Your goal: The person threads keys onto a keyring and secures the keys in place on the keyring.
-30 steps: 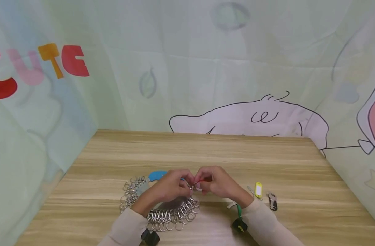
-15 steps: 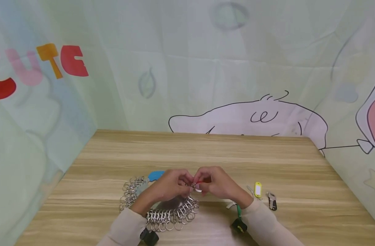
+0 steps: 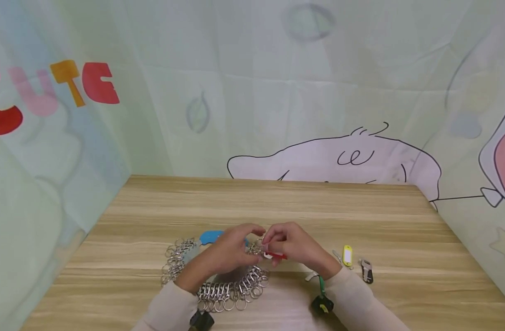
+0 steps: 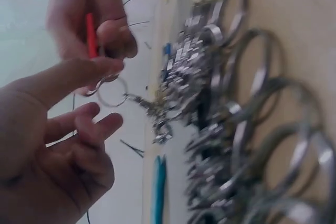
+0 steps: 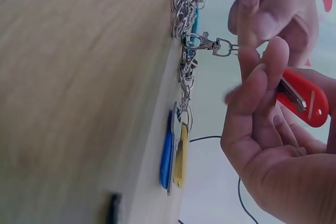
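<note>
My right hand [image 3: 293, 243] pinches a red key tag [image 5: 313, 100] with a metal key [image 5: 292, 95], held above the table. A split ring [image 4: 113, 93] at its fingertips links to a silver swivel snap hook [image 5: 205, 41], which hangs among other metal pieces. My left hand [image 3: 229, 250] is just left of it, thumb and fingers spread around the hook; an extended finger comes close to the ring, and I cannot tell if it touches. Below the left hand, many snap hooks with rings [image 3: 219, 292] fan out in a curve on the wooden table.
A blue piece [image 3: 210, 236] lies behind the left hand. To the right are a yellow key tag [image 3: 348, 255], a key with a black part [image 3: 366, 271] and a green strip [image 3: 321, 284] beside the right sleeve. A printed curtain [image 3: 252, 92] hangs behind the table.
The left fingers have spread away from the hook, having been closed near it before. The right hand has turned slightly, and more of the red key tag shows below it.
</note>
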### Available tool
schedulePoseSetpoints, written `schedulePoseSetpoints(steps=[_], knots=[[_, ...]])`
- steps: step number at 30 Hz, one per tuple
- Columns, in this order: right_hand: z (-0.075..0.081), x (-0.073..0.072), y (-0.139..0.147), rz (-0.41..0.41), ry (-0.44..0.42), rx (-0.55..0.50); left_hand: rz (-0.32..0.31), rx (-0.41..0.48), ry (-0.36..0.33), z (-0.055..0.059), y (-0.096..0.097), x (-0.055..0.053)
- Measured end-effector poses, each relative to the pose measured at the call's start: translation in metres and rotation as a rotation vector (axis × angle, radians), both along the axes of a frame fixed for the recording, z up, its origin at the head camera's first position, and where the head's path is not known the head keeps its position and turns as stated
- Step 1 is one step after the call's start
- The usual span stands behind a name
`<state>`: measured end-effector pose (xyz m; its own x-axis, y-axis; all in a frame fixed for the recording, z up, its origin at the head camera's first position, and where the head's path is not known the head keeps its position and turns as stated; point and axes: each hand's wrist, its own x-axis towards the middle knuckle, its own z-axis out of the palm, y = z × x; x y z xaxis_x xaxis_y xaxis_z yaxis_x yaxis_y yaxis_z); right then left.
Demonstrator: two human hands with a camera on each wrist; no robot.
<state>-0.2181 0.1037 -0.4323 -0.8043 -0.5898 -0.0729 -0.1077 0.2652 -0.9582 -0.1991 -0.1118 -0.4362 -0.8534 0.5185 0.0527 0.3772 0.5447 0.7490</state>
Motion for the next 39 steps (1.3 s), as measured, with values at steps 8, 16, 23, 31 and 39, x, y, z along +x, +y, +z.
schedulePoseSetpoints(steps=[8, 16, 23, 31, 39], knots=[[-0.0024, -0.0007, 0.0007, -0.052, -0.075, -0.030, -0.015, -0.067, 0.100, -0.0025, 0.0067, 0.0017], [-0.0008, -0.0012, -0.0007, -0.065, -0.096, -0.036, -0.038, -0.080, 0.126, -0.0017, 0.0058, 0.0014], [-0.0018, -0.0001, -0.0008, -0.095, -0.088, -0.042, -0.067, -0.090, 0.101, -0.0048, 0.0067, 0.0008], [-0.0030, 0.0008, -0.0007, -0.085, -0.123, -0.069, -0.124, -0.096, 0.105, -0.0085, 0.0073, 0.0027], [-0.0033, -0.0010, 0.0005, -0.059, -0.125, -0.052, -0.115, -0.139, 0.135, -0.0073, 0.0065, 0.0033]])
